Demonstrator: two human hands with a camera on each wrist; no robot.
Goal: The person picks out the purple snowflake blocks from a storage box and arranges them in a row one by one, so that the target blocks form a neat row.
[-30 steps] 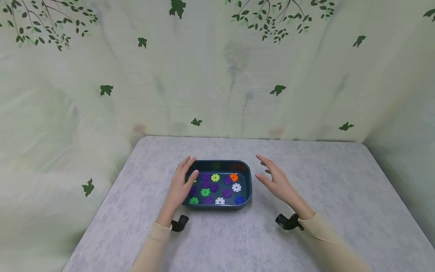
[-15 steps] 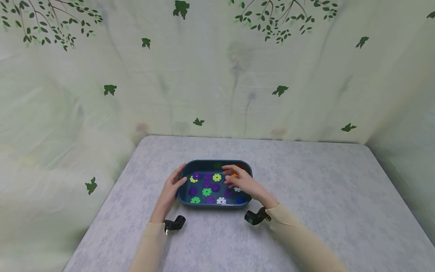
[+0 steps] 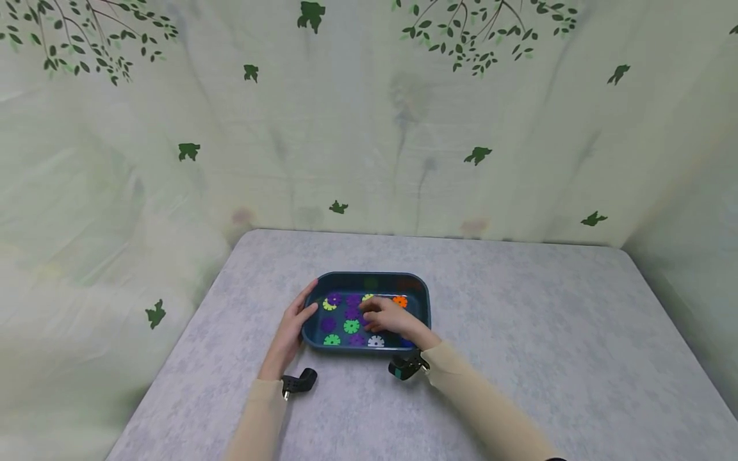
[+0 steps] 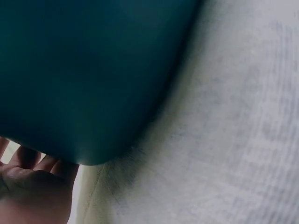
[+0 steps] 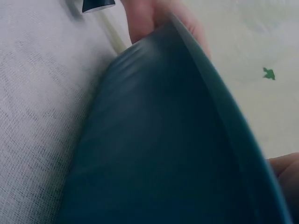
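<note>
A dark blue tray (image 3: 369, 276) holds several small snowflake-shaped building discs, among them purple (image 3: 328, 325), green (image 3: 351, 326), yellow, white (image 3: 376, 341) and orange (image 3: 400, 301) ones. At its left end my left hand (image 3: 288, 330) grips the rim, thumb on top and fingers along the outer wall. The left wrist view shows those fingers bent against the tray's side (image 4: 84, 84). Over the tray's middle, my right hand (image 3: 394, 318) reaches down with loosely bent fingers, fingertips close over the discs. It hides some discs beneath it. The tray wall (image 5: 149, 126) fills most of the right wrist view.
The tray stands on a grey mottled table (image 3: 507, 307). A pale cloth backdrop (image 3: 346, 128) with leaf prints rises behind and beside the table. Black wrist cameras (image 3: 300, 382) sit on both wrists, the right one close to the tray's front edge.
My right hand has come from beside the tray's right end, leftward and down over the discs. My left hand has shifted from above the left end to the rim there.
</note>
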